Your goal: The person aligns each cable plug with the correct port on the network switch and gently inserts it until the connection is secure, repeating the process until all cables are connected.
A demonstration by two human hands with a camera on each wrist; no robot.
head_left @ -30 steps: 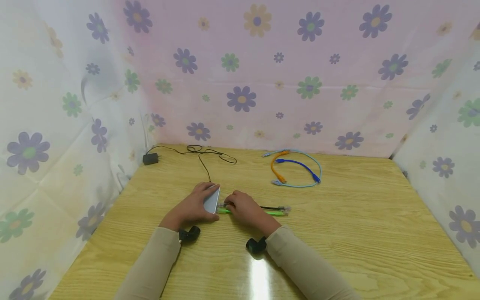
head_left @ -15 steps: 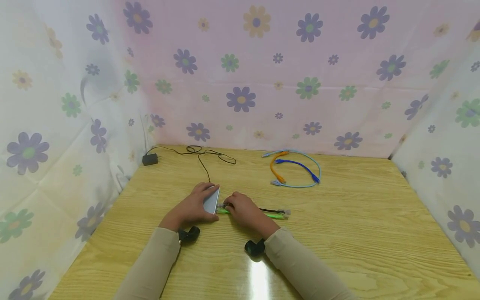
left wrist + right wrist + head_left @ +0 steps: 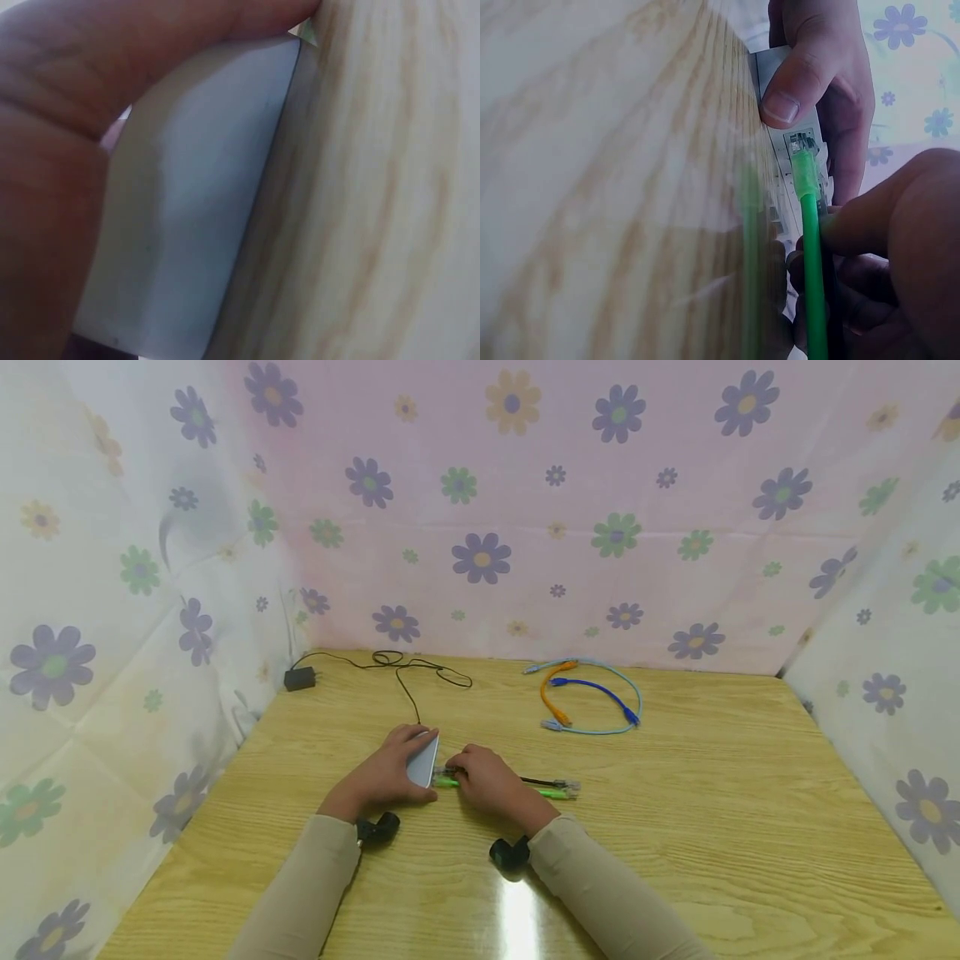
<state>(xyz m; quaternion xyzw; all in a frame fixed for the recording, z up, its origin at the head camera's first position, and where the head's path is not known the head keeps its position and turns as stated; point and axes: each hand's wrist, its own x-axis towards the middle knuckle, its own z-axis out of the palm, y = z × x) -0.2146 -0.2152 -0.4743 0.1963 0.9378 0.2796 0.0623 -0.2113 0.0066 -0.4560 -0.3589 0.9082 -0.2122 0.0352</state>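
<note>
My left hand (image 3: 382, 775) grips a small white network switch (image 3: 423, 762) from its left side, thumb and fingers spread over opposite edges. In the left wrist view the smooth white casing (image 3: 202, 180) fills the space inside the hand. A green network cable (image 3: 812, 255) has its clear plug in a port on the side facing right. Beside that port, my right hand (image 3: 487, 778) pinches the black network cable (image 3: 542, 782) close to its plug end. Fingers hide most of this plug, and I cannot tell how deep it sits in the switch.
A thin black cord (image 3: 411, 695) runs from behind the switch to a black power adapter (image 3: 301, 678) at the back left. Light blue (image 3: 600, 732), orange (image 3: 551, 700) and dark blue (image 3: 600, 687) cables lie at the back, right of centre. Flowered cloth (image 3: 480, 510) walls the table.
The far ends of the black and green cables have shifted slightly toward me. My right forearm has moved a touch to the left, while the left hand and the switch stay in place.
</note>
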